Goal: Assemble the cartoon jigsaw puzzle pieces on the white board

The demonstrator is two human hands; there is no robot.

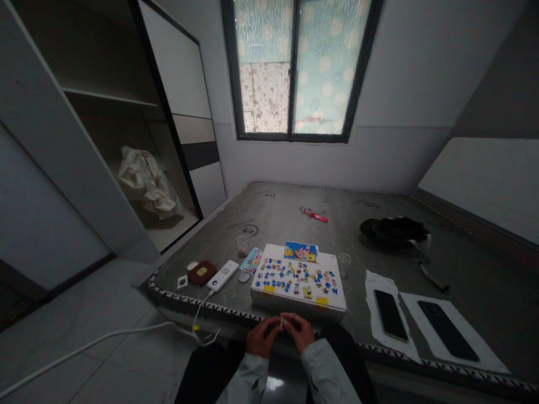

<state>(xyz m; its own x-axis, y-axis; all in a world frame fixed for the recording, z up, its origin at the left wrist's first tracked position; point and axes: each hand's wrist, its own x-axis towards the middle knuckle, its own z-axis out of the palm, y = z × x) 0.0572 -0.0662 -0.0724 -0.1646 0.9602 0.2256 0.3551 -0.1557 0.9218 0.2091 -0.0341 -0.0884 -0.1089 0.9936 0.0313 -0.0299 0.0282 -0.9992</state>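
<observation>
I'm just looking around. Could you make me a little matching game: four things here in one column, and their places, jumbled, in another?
1. small piece
2. box
3. phones
4. window

A. in the far wall
B. at the fingertips of the left hand and right hand
C. on white sheets
D. under the puzzle pieces

Pairs: 1-B, 2-D, 3-C, 4-A.

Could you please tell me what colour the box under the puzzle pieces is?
The box is white, best seen in the head view.
</observation>
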